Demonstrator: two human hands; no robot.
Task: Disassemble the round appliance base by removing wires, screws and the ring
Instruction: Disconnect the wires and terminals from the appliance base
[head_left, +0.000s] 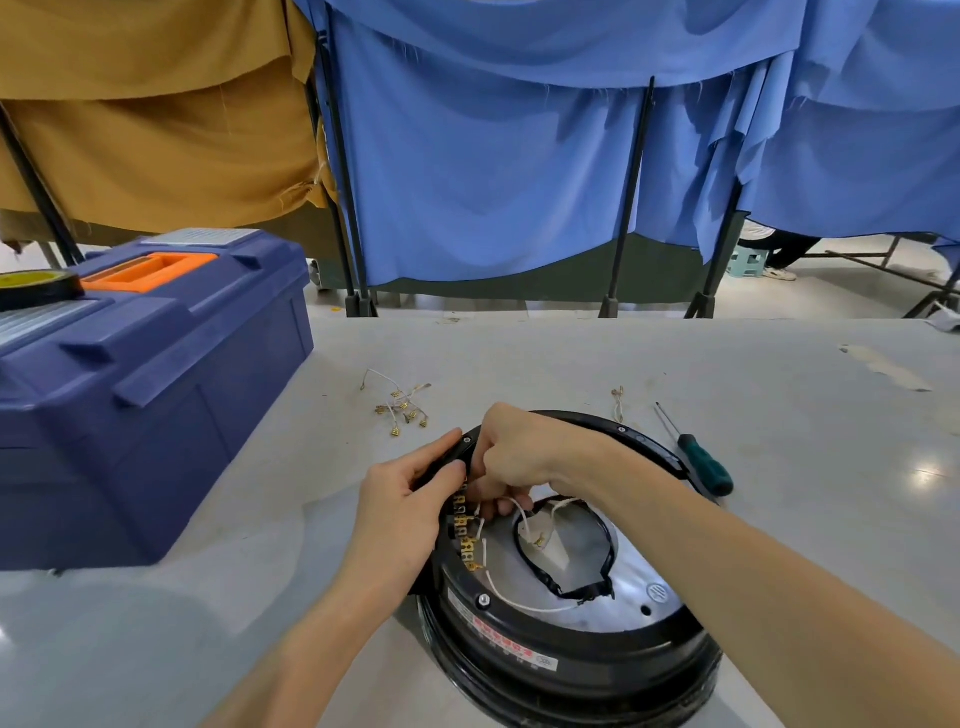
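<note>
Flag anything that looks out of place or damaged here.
Nothing alarming: loose wires with brass terminals lie scattered on the table beyond the round base, fitting the teardown. The black loop on its metal plate looks ragged at its near end.

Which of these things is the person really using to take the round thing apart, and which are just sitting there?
In the job: round base, held by the left hand; white wires, pinched by the right hand; green-handled screwdriver, for the screws; loose wires on the table.
Just lying about: blue toolbox; tape roll on it.
</note>
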